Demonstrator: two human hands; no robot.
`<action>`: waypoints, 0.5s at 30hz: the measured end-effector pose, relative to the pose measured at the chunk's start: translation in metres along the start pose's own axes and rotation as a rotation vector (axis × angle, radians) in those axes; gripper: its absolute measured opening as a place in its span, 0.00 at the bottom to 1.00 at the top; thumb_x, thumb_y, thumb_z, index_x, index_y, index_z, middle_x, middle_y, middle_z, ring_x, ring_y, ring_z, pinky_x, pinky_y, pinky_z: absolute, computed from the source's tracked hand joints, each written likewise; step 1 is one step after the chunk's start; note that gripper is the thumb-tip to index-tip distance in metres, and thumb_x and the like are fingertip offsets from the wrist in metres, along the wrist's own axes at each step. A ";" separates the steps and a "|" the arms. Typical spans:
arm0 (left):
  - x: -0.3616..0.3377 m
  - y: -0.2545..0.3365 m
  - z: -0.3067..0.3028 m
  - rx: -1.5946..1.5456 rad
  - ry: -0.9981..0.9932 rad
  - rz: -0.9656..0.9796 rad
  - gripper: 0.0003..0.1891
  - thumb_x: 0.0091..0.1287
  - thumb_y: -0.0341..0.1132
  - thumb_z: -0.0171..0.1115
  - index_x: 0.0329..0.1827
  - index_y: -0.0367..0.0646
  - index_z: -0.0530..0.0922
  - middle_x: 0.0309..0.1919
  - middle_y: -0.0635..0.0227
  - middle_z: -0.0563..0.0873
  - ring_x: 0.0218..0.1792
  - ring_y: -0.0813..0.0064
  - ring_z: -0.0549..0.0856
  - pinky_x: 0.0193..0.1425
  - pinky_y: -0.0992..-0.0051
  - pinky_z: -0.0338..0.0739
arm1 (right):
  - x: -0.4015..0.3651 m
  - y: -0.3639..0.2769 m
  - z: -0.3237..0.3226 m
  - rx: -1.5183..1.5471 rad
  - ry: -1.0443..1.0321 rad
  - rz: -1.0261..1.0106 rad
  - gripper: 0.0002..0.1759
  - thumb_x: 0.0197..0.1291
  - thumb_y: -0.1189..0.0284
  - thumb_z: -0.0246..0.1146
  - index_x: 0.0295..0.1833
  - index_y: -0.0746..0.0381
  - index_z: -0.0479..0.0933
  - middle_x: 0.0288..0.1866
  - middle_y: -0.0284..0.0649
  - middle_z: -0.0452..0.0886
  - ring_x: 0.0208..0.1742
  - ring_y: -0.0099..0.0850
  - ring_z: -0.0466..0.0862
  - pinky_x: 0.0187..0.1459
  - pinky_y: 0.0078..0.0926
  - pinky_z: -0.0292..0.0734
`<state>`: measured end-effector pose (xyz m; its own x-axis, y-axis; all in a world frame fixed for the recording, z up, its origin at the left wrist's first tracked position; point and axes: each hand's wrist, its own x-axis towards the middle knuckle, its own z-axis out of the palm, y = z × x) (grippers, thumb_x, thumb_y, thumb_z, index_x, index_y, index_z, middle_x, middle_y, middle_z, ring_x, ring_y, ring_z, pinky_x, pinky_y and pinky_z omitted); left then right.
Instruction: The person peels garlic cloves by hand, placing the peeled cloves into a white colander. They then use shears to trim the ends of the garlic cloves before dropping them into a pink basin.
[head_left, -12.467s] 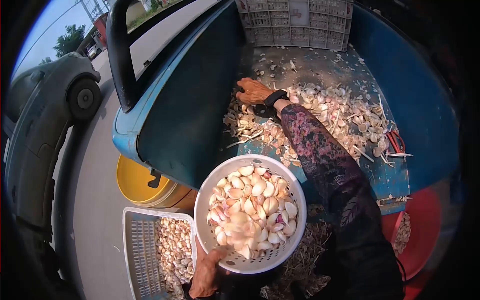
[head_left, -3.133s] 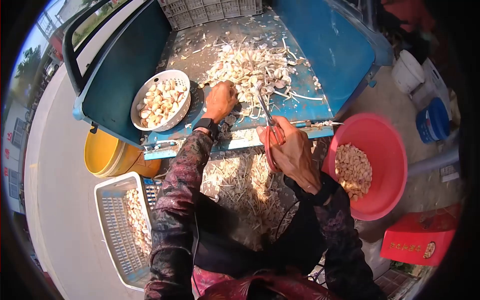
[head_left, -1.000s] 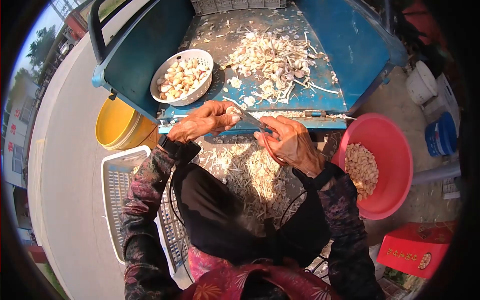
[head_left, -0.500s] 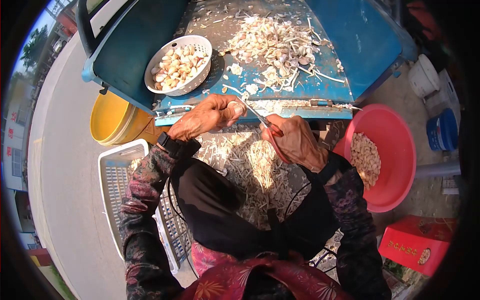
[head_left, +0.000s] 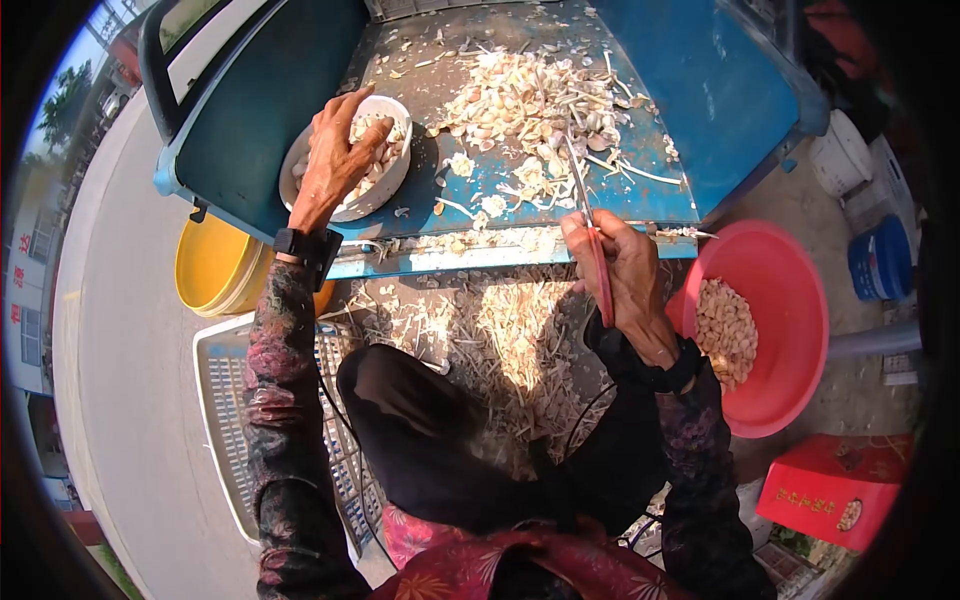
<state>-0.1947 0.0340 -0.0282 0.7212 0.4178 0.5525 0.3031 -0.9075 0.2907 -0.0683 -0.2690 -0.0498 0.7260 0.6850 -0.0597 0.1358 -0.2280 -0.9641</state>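
Observation:
My left hand (head_left: 335, 158) is over the white perforated bowl (head_left: 398, 178), its fingers spread above the garlic cloves (head_left: 385, 160) inside. Part of the bowl is hidden behind that hand. In my right hand (head_left: 637, 285) is a pair of scissors (head_left: 602, 268) with red handles; the blades point away from me, toward the heap of garlic cloves, skins and stalks (head_left: 530, 100) on the blue truck-like bed (head_left: 470, 262). The blades look close together.
To the right stands a pink basin (head_left: 795, 330) holding peeled-looking cloves (head_left: 727, 325), with a red box (head_left: 838, 490) below it. A yellow bucket (head_left: 205, 262) and a white plastic crate (head_left: 228, 425) are on the left. Stalks and skins (head_left: 520, 340) litter the ground between my legs.
My left hand has left the scissors' tips, where it was pinching a garlic piece, and moved up-left to the bowl, fingers now spread. The right hand has shifted right with the scissors.

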 end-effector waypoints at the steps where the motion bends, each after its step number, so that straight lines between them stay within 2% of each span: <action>1: 0.003 0.016 0.005 -0.187 -0.081 -0.029 0.21 0.67 0.43 0.58 0.56 0.37 0.78 0.55 0.52 0.79 0.51 0.59 0.80 0.54 0.67 0.75 | 0.000 0.000 -0.001 -0.002 0.038 -0.024 0.18 0.63 0.58 0.63 0.40 0.65 0.78 0.16 0.25 0.68 0.19 0.12 0.62 0.20 0.17 0.55; 2: 0.000 0.027 0.020 -0.437 -0.186 -0.098 0.18 0.68 0.41 0.58 0.51 0.35 0.80 0.47 0.54 0.84 0.44 0.61 0.83 0.51 0.68 0.76 | -0.002 0.001 -0.003 -0.005 0.074 -0.045 0.18 0.63 0.58 0.63 0.40 0.65 0.78 0.16 0.25 0.68 0.19 0.12 0.62 0.20 0.18 0.54; 3: -0.002 0.048 0.034 -0.597 -0.311 -0.305 0.15 0.68 0.38 0.57 0.47 0.34 0.82 0.36 0.58 0.87 0.37 0.62 0.85 0.46 0.69 0.77 | -0.001 0.002 -0.005 -0.007 0.074 -0.039 0.18 0.63 0.58 0.63 0.40 0.65 0.78 0.16 0.25 0.68 0.19 0.12 0.62 0.20 0.18 0.54; 4: -0.004 0.060 0.051 -0.556 -0.368 -0.222 0.15 0.68 0.36 0.57 0.47 0.33 0.81 0.33 0.56 0.87 0.36 0.62 0.85 0.42 0.68 0.77 | 0.001 0.002 -0.008 0.002 0.050 -0.015 0.18 0.63 0.58 0.63 0.40 0.65 0.78 0.16 0.25 0.68 0.20 0.12 0.62 0.20 0.18 0.55; 6: -0.009 0.071 0.096 -0.522 -0.273 -0.028 0.12 0.65 0.32 0.59 0.43 0.32 0.82 0.33 0.47 0.85 0.35 0.58 0.85 0.43 0.65 0.77 | 0.001 0.003 -0.012 0.007 0.030 0.006 0.19 0.63 0.57 0.63 0.40 0.65 0.78 0.16 0.25 0.68 0.20 0.12 0.63 0.20 0.18 0.55; 8: -0.001 0.078 0.122 -0.365 -0.195 0.095 0.11 0.63 0.31 0.60 0.42 0.31 0.82 0.31 0.47 0.85 0.34 0.55 0.85 0.42 0.63 0.77 | -0.002 0.003 -0.010 0.024 0.049 -0.062 0.19 0.63 0.57 0.62 0.41 0.64 0.78 0.16 0.25 0.68 0.20 0.12 0.63 0.20 0.18 0.56; 9: 0.002 0.080 0.132 -0.369 -0.196 0.100 0.11 0.63 0.31 0.60 0.42 0.31 0.82 0.31 0.47 0.85 0.34 0.55 0.85 0.42 0.63 0.77 | -0.003 0.006 -0.010 0.042 0.054 -0.105 0.19 0.63 0.57 0.63 0.41 0.64 0.78 0.16 0.25 0.68 0.20 0.12 0.62 0.20 0.18 0.55; 11: 0.010 0.086 0.139 -0.475 -0.367 -0.054 0.11 0.63 0.31 0.60 0.42 0.31 0.82 0.29 0.47 0.85 0.33 0.55 0.85 0.41 0.62 0.77 | -0.004 0.002 -0.013 0.026 0.043 -0.087 0.18 0.63 0.57 0.63 0.41 0.64 0.78 0.16 0.26 0.67 0.20 0.12 0.62 0.20 0.18 0.55; 14: 0.011 0.095 0.141 -0.514 -0.409 -0.025 0.12 0.63 0.32 0.60 0.43 0.30 0.82 0.26 0.48 0.85 0.31 0.54 0.85 0.40 0.62 0.77 | -0.006 -0.004 -0.014 0.018 0.006 -0.032 0.17 0.63 0.59 0.63 0.38 0.65 0.77 0.16 0.25 0.66 0.21 0.12 0.61 0.20 0.19 0.55; 15: 0.011 0.097 0.143 -0.482 -0.427 -0.037 0.12 0.62 0.33 0.62 0.42 0.31 0.82 0.28 0.49 0.84 0.34 0.52 0.84 0.42 0.60 0.77 | -0.006 -0.002 -0.014 0.034 -0.009 -0.059 0.17 0.63 0.60 0.63 0.37 0.66 0.76 0.16 0.25 0.65 0.21 0.12 0.61 0.21 0.19 0.54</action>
<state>-0.0683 -0.0555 -0.1063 0.9302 0.3048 0.2047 0.0903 -0.7303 0.6771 -0.0638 -0.2821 -0.0441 0.7113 0.7029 -0.0047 0.1550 -0.1634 -0.9743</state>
